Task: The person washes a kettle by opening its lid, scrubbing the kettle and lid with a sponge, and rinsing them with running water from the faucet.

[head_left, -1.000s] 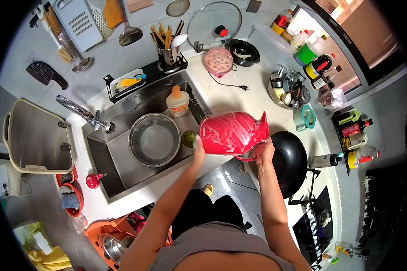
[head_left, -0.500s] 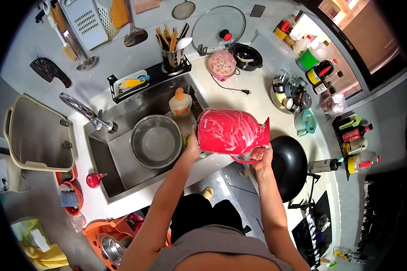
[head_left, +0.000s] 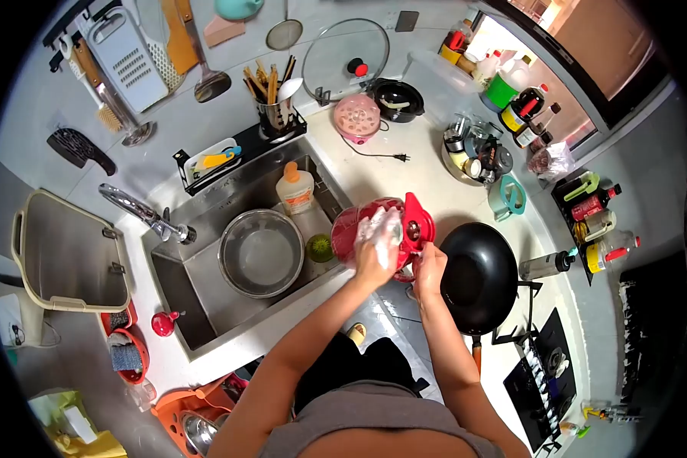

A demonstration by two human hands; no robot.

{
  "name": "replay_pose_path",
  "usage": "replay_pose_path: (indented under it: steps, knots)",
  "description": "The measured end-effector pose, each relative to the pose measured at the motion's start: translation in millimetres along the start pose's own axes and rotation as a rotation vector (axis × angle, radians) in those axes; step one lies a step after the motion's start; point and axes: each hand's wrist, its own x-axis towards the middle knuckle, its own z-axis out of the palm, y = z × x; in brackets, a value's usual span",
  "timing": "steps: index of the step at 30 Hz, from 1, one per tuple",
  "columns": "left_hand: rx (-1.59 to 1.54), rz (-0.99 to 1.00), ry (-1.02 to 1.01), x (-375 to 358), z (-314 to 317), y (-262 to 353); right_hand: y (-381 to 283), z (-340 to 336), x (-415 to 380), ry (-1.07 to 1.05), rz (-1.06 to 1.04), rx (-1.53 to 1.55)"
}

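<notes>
A red jug (head_left: 346,231), its side streaked with soap suds, is held over the sink's right front corner. Its spout and lid end now faces up and to the right. My right hand (head_left: 430,269) is closed around the handle side. My left hand (head_left: 377,261) presses a white, foam-covered cloth (head_left: 382,227) against the jug near its top; whether this is cloth or sponge is hard to tell under the foam. In the sink (head_left: 198,278) stand a steel basin (head_left: 261,253) and a bottle with an orange cap (head_left: 295,191). A round green scrubber (head_left: 320,247) lies beside the basin.
A black wok (head_left: 478,278) sits just right of my right hand, near the stove (head_left: 543,382). The faucet (head_left: 149,215) reaches over the sink's left side. A pink appliance (head_left: 357,118) with a cord and a mint-green container (head_left: 507,198) stand on the counter.
The jug has turned so its top faces up more. My left hand has moved from its base onto its upper side with the foamy cloth. The green scrubber in the sink is now uncovered.
</notes>
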Motion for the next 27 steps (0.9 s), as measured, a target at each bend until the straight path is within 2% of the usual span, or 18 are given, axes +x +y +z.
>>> replay_pose_path:
  steps: [1,3,4,5,6,8,11,12,13,15,17,20,21,24,26,27]
  knots:
    - [-0.004,-0.012,0.037,4,-1,-8,5,-7,1,-0.019,-0.009,-0.018]
    - [-0.180,0.003,0.036,9,11,-64,7,-16,5,-0.034,-0.030,-0.050]
    - [-0.499,-0.274,-0.017,13,14,-72,6,-19,5,-0.036,-0.040,-0.066]
    - [-0.251,-0.266,-0.030,13,15,-80,5,-21,7,-0.038,-0.052,-0.082]
    - [-0.197,-0.194,-0.011,8,23,-80,9,-28,15,-0.061,-0.061,-0.114]
    - [-0.058,0.006,-0.020,14,10,-33,-6,-24,17,-0.083,-0.096,-0.207]
    - [-0.075,0.018,-0.083,16,14,-38,-5,-25,26,-0.148,-0.168,-0.279]
    - [-0.127,0.031,0.008,19,15,-44,-2,-24,28,-0.174,-0.201,-0.291]
    - [-0.292,-0.380,-0.296,12,31,-87,0,-23,28,-0.199,-0.231,-0.304]
    - [-0.914,-0.491,-0.184,9,44,-128,-2,-21,26,-0.213,-0.212,-0.375]
    - [-1.164,-0.802,-0.147,-15,54,-154,-6,-18,27,-0.221,-0.183,-0.389]
    - [-1.152,-0.847,-0.025,-50,67,-166,-1,-21,32,-0.186,-0.244,-0.459]
    - [-1.160,-0.946,0.018,-53,72,-166,-1,-21,33,-0.167,-0.249,-0.486]
    - [-1.056,-0.794,0.147,-20,43,-98,-14,-12,26,-0.102,-0.336,-0.577]
    - [-0.634,-0.322,-0.060,-14,35,-99,-6,-16,30,-0.098,-0.349,-0.611]
    - [-0.559,-0.203,-0.204,-2,34,-102,-1,-19,34,-0.095,-0.358,-0.628]
